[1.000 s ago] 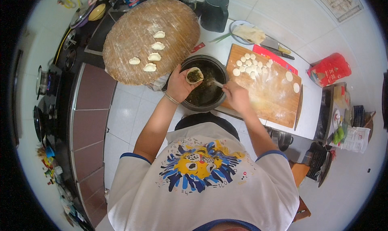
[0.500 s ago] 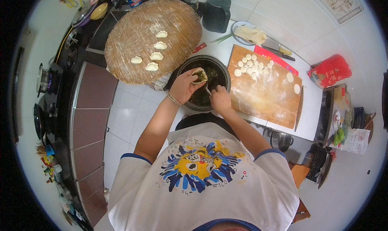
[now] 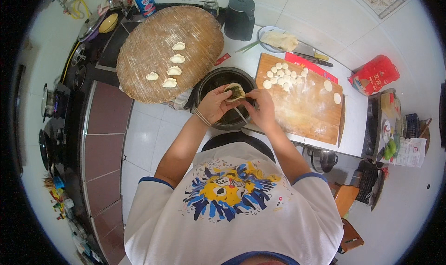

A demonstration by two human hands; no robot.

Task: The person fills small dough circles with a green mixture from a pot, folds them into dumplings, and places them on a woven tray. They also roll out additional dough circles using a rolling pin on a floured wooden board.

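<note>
Above the dark round pot [image 3: 251, 79], my left hand [image 3: 214, 105] is closed on a dumpling wrapper [image 3: 241, 89] with dark green filling [image 3: 235, 93] spread in its middle. My right hand [image 3: 262, 109] has its fingertips pinched at the wrapper's right edge. Below both hands, a light-handled spoon [image 3: 241, 114] leans in the pot, touched by neither. Several folded dumplings [image 3: 177, 58] lie on a floured round woven tray [image 3: 144, 42] at the far left. To the right, small dough pieces [image 3: 280, 74] and two flat wrappers [image 3: 337, 98] rest on a wooden board [image 3: 302, 121].
Behind the pot stand a black kettle [image 3: 239, 18] and a plate [image 3: 264, 35] with a pale cloth-like piece on it. Knives [image 3: 320, 60] lie beyond the board, and a red bag [image 3: 378, 74] is at the right. A dark stove counter [image 3: 67, 121] runs along the left.
My right hand has let go of the spoon, which now rests in the pot, and has come up to the wrapper's edge. The whole view has shifted slightly.
</note>
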